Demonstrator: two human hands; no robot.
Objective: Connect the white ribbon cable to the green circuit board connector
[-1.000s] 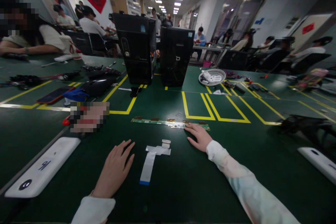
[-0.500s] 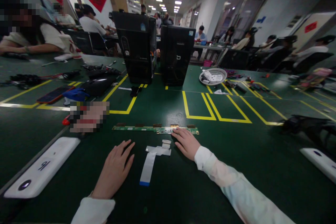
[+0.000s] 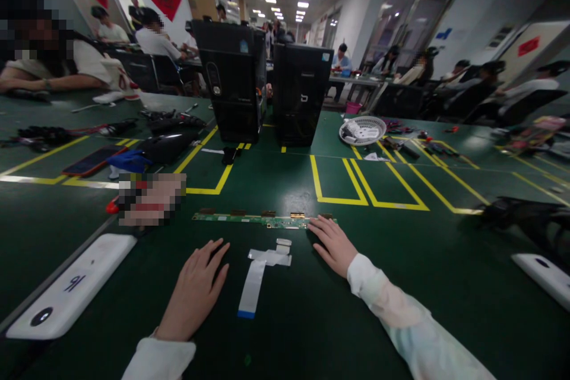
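Note:
A long, narrow green circuit board [image 3: 249,219] lies across the table in front of me, with gold and brown tabs along its far edge. My right hand [image 3: 333,243] rests at the board's right end, fingers stretched out over it and gripping nothing. Between my hands, nearer to me, lies a white flat ribbon cable [image 3: 253,285]. It is folded, with a connector at its far end and a blue tip at its near end. My left hand [image 3: 198,285] lies palm down on the table left of the cable, fingers spread, holding nothing.
A white device [image 3: 71,291] stands left, another [image 3: 541,276] right. Two black computer towers [image 3: 229,83] [image 3: 300,95] rise at the back. A white basket [image 3: 362,130] with small parts, yellow tape outlines [image 3: 341,200] and dark cables [image 3: 48,138] lie farther off. People sit around other tables.
My right hand has slid to the right along the circuit board, uncovering more of its middle. My left hand, the board and the ribbon cable stay where they were.

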